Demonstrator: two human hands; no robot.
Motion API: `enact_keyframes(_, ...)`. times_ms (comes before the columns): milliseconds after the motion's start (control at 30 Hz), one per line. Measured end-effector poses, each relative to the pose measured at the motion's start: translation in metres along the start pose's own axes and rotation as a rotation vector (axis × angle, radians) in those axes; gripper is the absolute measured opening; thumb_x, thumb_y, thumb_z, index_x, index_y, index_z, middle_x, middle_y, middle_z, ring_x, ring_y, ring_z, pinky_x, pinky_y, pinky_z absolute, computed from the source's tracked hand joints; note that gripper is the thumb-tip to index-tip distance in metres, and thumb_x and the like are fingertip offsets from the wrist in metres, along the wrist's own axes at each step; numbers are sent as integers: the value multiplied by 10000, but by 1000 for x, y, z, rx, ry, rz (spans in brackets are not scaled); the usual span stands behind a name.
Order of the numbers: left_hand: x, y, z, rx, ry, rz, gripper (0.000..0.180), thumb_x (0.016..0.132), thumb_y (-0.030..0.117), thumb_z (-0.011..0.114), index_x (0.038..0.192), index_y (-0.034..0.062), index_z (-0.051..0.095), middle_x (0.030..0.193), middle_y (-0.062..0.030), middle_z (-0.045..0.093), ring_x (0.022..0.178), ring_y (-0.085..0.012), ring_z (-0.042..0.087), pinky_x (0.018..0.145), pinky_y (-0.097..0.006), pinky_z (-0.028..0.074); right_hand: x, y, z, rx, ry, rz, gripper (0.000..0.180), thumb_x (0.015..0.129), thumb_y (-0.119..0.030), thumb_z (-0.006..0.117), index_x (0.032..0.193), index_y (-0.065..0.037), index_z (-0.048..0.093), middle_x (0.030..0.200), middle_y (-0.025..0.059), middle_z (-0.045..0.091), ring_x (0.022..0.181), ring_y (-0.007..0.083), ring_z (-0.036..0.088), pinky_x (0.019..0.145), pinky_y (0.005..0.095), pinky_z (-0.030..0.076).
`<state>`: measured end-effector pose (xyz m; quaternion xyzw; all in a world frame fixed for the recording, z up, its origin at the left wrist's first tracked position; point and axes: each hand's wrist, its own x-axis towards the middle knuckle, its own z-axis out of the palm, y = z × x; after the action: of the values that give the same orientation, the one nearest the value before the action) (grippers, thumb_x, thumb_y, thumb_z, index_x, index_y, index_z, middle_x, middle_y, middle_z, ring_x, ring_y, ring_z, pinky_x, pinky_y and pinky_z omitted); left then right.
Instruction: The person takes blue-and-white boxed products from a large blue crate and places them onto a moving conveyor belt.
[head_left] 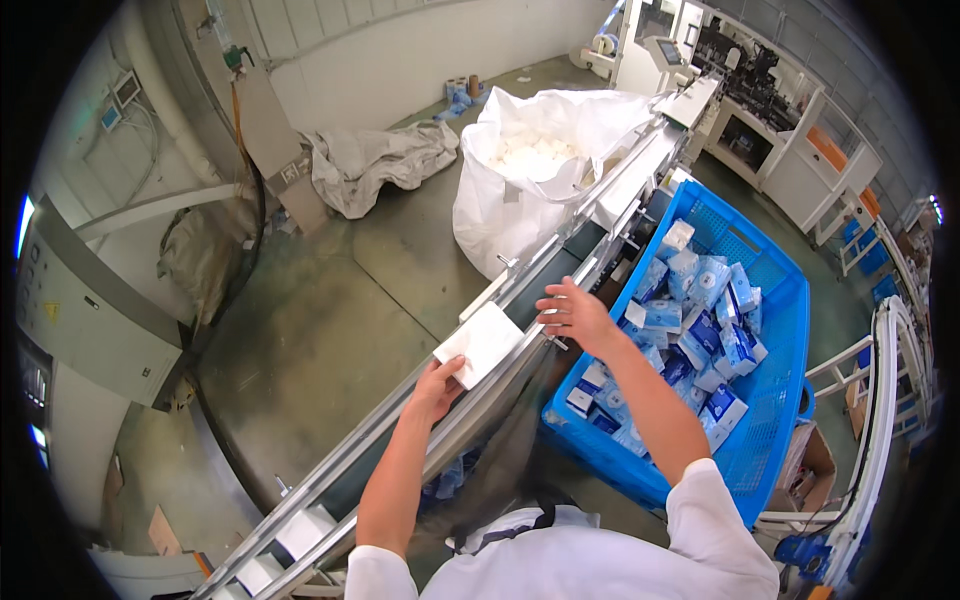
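Note:
A white block of folded tissue paper (pixel 484 343) lies tilted across the rails of the narrow conveyor (pixel 350 480). My left hand (pixel 434 388) grips its near left corner, thumb on top and the other fingers mostly hidden. To the right of the block, my right hand (pixel 578 314) hovers by the conveyor's right rail with fingers apart and nothing in them. Further down the belt, at the lower left, sit several similar white blocks (pixel 306 532). The large blue plastic crate (pixel 785 290) beside my right forearm holds many blue-and-white tissue packs (pixel 690 350).
A big white bulk bag (pixel 485 225) of white paper scraps stands beyond the conveyor. The belt runs up to a white machine (pixel 770 140) at the far right. A grey control cabinet (pixel 85 300) stands left; a crumpled grey sheet (pixel 370 165) lies near the wall.

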<state>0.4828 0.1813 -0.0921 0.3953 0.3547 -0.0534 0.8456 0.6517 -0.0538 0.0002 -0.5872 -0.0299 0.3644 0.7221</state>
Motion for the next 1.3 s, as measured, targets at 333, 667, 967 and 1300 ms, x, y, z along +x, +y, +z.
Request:
enact_keyframes(333, 35, -30, 25, 789, 222, 394, 451, 917, 195, 595, 1246, -90, 479, 1183, -181, 593, 1073, -233, 584, 926, -324, 462, -39, -14, -126, 54, 98, -20, 428, 972, -372, 446, 1201, -22, 537, 1035, 125, 630, 869, 245, 623, 749, 367, 507)
enact_keyframes(667, -72, -238, -125, 1373, 443, 197, 442, 881, 340, 551, 1178, 14, 569, 1189, -200, 584, 1129, -386, 522, 990, -462, 391, -146, 7, -114, -11, 0, -98, 518, 893, -380, 592, 1210, 20, 506, 1009, 179, 614, 853, 287, 621, 703, 377, 503)
enact_keyframes(967, 77, -336, -249, 1475, 232, 78, 540, 924, 417, 463, 1326, 57, 462, 1300, -187, 496, 1193, -306, 486, 971, -447, 401, -247, 76, 38, -646, -369, -14, 379, 837, -262, 673, 1103, 2, 626, 1067, 177, 635, 970, 284, 651, 784, 348, 538)
enact_keyframes(1300, 135, -402, -231, 1534, 114, 79, 470, 922, 333, 482, 1288, 38, 480, 1229, -161, 529, 1134, -273, 520, 931, -409, 424, -124, 405, 17, -1787, -499, 230, 475, 772, -106, 591, 1239, -139, 513, 1221, 176, 530, 842, 334, 651, 634, 442, 533)
